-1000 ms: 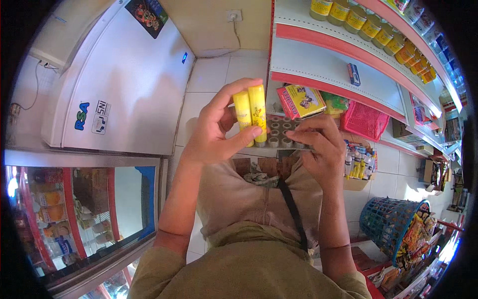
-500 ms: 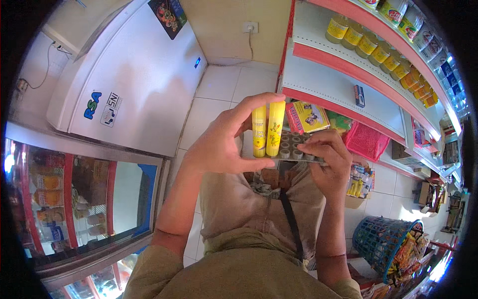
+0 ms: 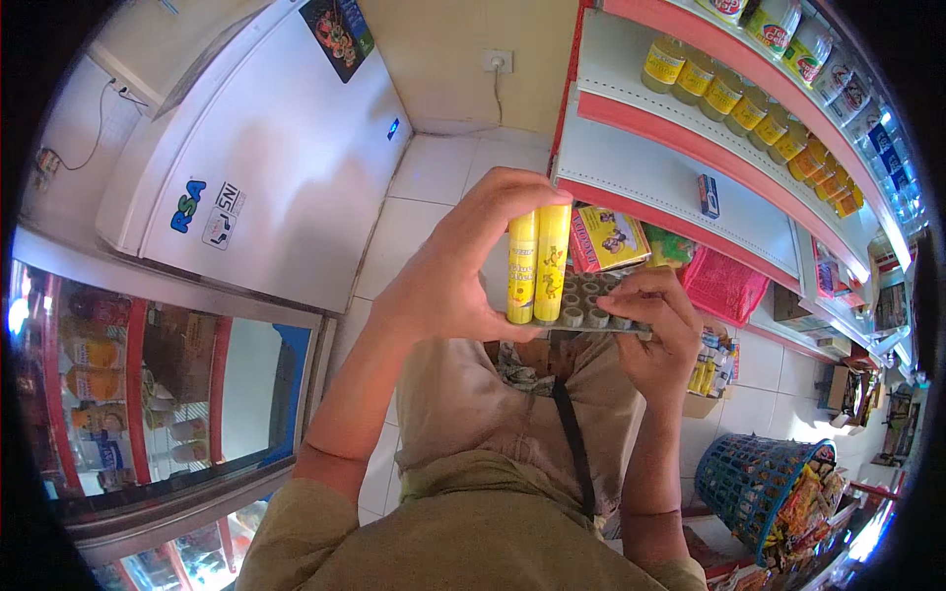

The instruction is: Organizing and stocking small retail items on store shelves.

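My left hand (image 3: 439, 266) is closed on two yellow printed tubes (image 3: 523, 271), side by side and nearly upright. Its fingers cross their top ends, and the thumb lies at their lower ends. Just right of the tubes is a grey tray with rows of round cups (image 3: 589, 295). My right hand (image 3: 662, 330) grips that tray at its right end, thumb underneath and fingers on top. The tubes hide the tray's left edge, so I cannot tell whether they touch it.
Red-edged shelves (image 3: 680, 163) with yellow-labelled jars (image 3: 722, 94) stand at the right. Below them are a colourful box (image 3: 609, 236) and a pink basket (image 3: 724, 286). A blue basket of packets (image 3: 754, 488) is at lower right. A white chest freezer (image 3: 266, 167) and a glass-fronted cooler (image 3: 177, 394) stand left.
The two tubes have come together, closing the gap between them. Both hands, with the tubes and tray, have shifted slightly right and down in view.
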`<state>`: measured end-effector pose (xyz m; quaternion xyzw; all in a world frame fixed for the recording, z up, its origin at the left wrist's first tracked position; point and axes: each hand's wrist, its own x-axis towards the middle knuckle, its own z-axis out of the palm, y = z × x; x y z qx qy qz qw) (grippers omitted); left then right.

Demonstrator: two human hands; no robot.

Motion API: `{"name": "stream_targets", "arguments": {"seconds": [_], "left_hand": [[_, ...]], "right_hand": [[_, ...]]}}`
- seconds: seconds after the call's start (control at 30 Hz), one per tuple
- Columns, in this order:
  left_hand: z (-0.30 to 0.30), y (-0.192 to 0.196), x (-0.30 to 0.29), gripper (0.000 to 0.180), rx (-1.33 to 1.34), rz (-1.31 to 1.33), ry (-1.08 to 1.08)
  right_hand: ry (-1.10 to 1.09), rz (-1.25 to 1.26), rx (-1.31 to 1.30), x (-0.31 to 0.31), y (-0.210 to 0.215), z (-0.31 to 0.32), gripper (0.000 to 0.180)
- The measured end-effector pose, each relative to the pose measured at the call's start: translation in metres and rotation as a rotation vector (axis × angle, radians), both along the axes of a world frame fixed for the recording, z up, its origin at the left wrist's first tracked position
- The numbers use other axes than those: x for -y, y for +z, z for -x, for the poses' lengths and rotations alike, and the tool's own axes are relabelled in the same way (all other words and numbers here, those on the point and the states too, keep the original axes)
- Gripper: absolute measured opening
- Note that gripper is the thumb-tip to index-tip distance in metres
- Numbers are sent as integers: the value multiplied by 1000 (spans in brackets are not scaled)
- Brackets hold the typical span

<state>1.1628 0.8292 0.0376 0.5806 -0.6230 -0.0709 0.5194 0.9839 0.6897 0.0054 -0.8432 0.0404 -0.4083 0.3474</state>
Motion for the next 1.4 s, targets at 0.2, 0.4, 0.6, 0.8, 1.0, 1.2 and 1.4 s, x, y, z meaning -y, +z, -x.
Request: {"name": "stream_targets", "arguments": {"seconds": [0.2,0.4,0.6,0.8,1.0,1.2,1.4], "left_hand": [[-4,-10,0,83,-63,57,-69],[-1,2,0,77,-18,-20,-51],[-3,23,5,33,-613,-167,-131],[1,31,6,33,-699,-229,-41],[4,23,10,34,-659,-273,8],[7,24,17,37,-633,-285,-59],[8,16,19,34,-737,-215,-148]], "right_hand": [[25,27,17,0,-1,-1,31],[17,28,-18,1,-2,3,30],[-2,-31,16,2,5,-2,36],[-40,-14,8,3,13,-2,37],[-45,23,-40,10,6,3,33],[-38,-43,-50,15,0,9,35],[-26,-134,-30,18,-5,9,39]]}}
